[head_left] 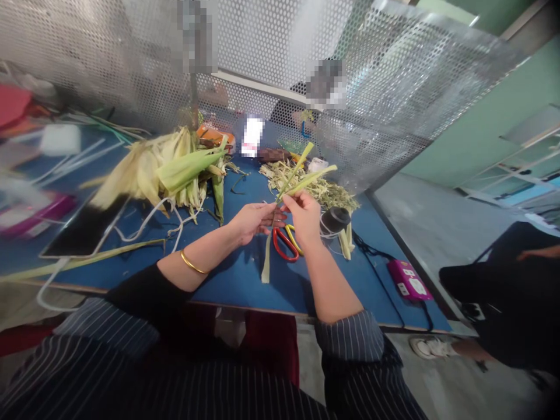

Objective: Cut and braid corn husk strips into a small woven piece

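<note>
Between both hands, above the blue table (pixel 236 274), are strips of pale green corn husk (pixel 315 176). My left hand (pixel 256 223) pinches a strip near its middle, thumb and forefinger together, the other fingers loosely stretched. Close against it, my right hand (pixel 303 216) is closed on the husk from the other side. A narrow husk end (pixel 266 265) hangs below the left fingers. Just under the hands lie scissors (pixel 285 248) with red and yellow handles. A black spool of thread (pixel 335 220) stands right of my right hand.
A large bundle of corn husks (pixel 175 169) lies at left, beside a phone or tablet (pixel 87 224) with a white cable. Husk scraps (pixel 324 192) pile behind the hands. A magenta power box (pixel 409 280) with black cords sits at right. A perforated metal screen (pixel 262 41) rises behind.
</note>
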The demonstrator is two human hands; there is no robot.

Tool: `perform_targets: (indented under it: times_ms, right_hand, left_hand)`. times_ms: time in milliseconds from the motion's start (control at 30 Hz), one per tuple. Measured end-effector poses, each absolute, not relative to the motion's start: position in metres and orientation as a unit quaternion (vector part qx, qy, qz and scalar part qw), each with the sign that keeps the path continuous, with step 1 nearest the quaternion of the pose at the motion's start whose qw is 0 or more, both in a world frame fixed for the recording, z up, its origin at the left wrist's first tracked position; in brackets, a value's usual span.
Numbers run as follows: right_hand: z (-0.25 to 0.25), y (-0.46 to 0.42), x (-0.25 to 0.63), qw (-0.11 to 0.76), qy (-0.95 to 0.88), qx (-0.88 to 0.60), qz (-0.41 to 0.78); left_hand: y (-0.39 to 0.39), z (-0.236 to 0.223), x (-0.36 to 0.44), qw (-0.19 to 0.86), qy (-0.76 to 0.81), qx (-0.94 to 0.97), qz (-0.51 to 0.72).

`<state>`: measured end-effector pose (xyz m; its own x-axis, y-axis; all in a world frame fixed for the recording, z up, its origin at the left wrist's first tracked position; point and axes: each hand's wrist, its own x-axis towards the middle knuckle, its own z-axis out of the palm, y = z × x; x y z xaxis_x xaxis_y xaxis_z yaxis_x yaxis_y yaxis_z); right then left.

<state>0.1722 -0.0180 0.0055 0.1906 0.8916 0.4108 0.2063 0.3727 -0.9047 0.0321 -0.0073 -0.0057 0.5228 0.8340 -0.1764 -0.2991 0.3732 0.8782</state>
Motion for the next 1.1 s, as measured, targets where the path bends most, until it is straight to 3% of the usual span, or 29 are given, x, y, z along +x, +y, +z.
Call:
perform_targets:
  times_ms: [100,267,433,667,833,933,1100]
  right_hand:
    - [0.009,-0.025,0.170,0.571,-0.616,-0.501,0.208]
    - [0.012,-0.038,0.164,0.440,-0.753,-0.488,-0.043]
    - [0.010,-0.041,0.157,0.351,-0.829,-0.427,-0.087]
    - [0.011,-0.038,0.158,0.407,-0.792,-0.455,0.007]
    - [0.010,-0.034,0.163,0.522,-0.688,-0.480,0.154]
    - [0.010,-0.031,0.169,0.554,-0.650,-0.505,0.124]
    - [0.011,-0.027,0.177,0.517,-0.679,-0.519,-0.048]
  left_hand:
    - [-0.005,-0.006,0.033,0.790,0.315,0.381,0.363]
    - [-0.003,-0.008,0.035,0.797,0.335,0.296,0.405]
    - [-0.005,-0.001,0.032,0.800,0.309,0.267,0.439]
    - [0.001,0.003,0.028,0.796,0.309,0.257,0.452]
    - [-0.001,0.001,0.028,0.794,0.314,0.318,0.412]
    - [-0.003,-0.001,0.029,0.785,0.320,0.356,0.393]
    - [-0.003,-0.004,0.029,0.788,0.315,0.386,0.361]
